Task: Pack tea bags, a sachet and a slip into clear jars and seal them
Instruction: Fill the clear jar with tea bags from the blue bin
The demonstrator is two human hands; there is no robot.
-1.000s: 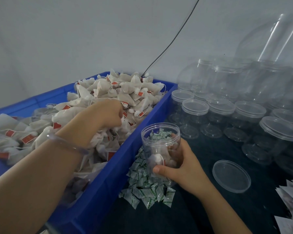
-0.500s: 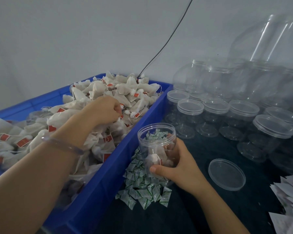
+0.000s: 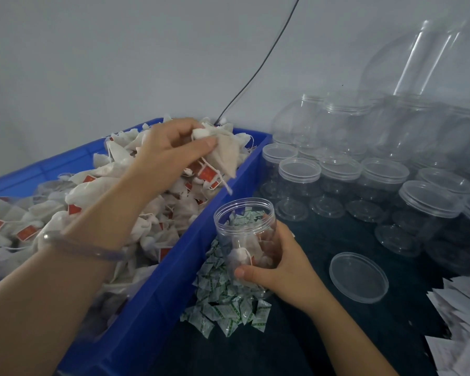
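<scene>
The left hand [image 3: 171,150] is pinching a small bunch of tea bags [image 3: 225,156] above the heap in the blue crate [image 3: 158,302], which is sitting along the left edge of the table [image 3: 296,335]. The right hand [image 3: 280,270] is gripping the open jar [image 3: 244,234], a few bags inside, just beside the crate at the sachets [image 3: 223,302]. A loose lid [image 3: 358,276] is lying toward the right edge, near the slips [image 3: 461,308]

Plain pale grey wall [image 3: 120,63] across whole upper frame, lit softly and evenly. Thin black cable [image 3: 266,58] slanting against it from top centre down to mid-frame. Dark, faintly glossy tabletop [image 3: 296,348] filling lower centre and right.
</scene>
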